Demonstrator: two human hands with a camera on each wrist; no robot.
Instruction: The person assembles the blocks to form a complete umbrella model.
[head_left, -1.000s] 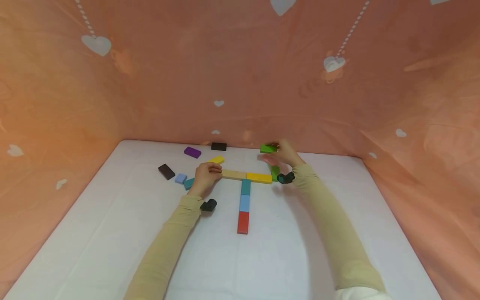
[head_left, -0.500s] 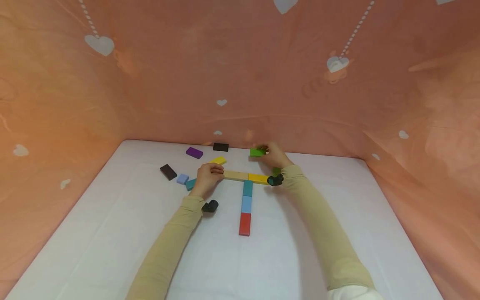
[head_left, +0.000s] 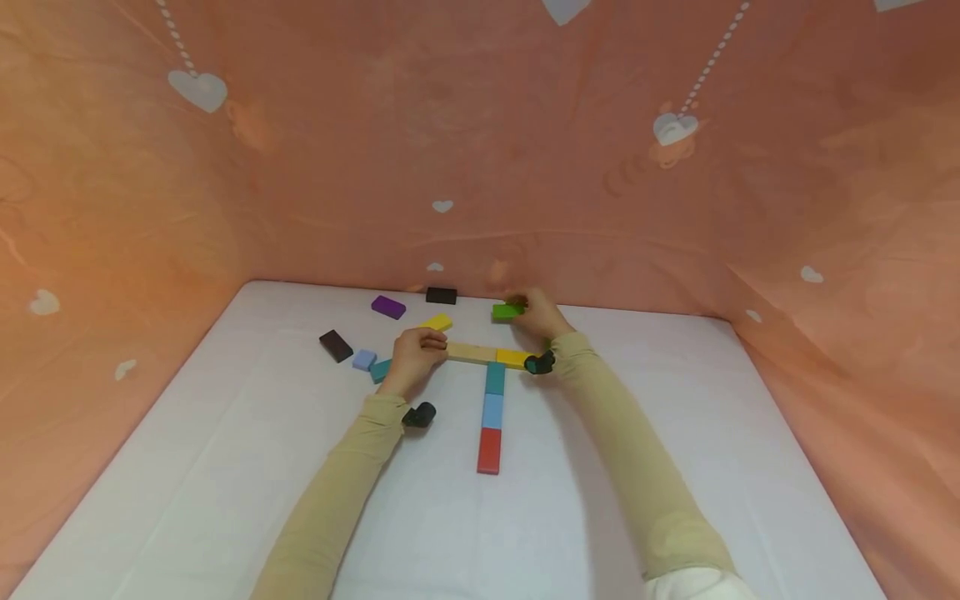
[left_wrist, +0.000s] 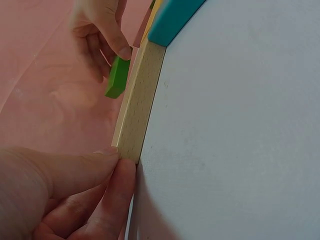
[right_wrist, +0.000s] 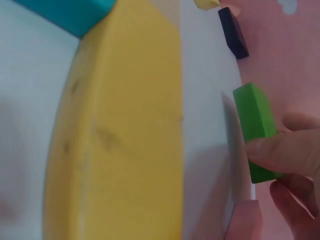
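Note:
My left hand [head_left: 414, 358] pinches the left end of a plain wooden block [head_left: 471, 353] between thumb and finger, as the left wrist view shows up close. That block lies end to end with a yellow-orange block [head_left: 512, 358], forming a crossbar. Below their joint runs a stem of a teal block [head_left: 496, 377], a light blue block [head_left: 492, 411] and a red block [head_left: 489, 451]. Behind the crossbar, my right hand [head_left: 542, 317] holds a green block [right_wrist: 257, 125] by one end, its other end pointing left. A pink block [right_wrist: 245, 220] shows beneath that hand.
Left of the stem lie a purple block [head_left: 388, 307], two dark blocks, one at the back [head_left: 441, 296], a small periwinkle block [head_left: 364, 360], a partly hidden teal block [head_left: 381, 371] and a yellow block [head_left: 437, 322]. Peach cloth [head_left: 480, 167] with hearts hangs behind the white table [head_left: 420, 517].
My right hand has carried the green block left and slightly nearer, behind the crossbar. My left hand stays at the wooden block's end.

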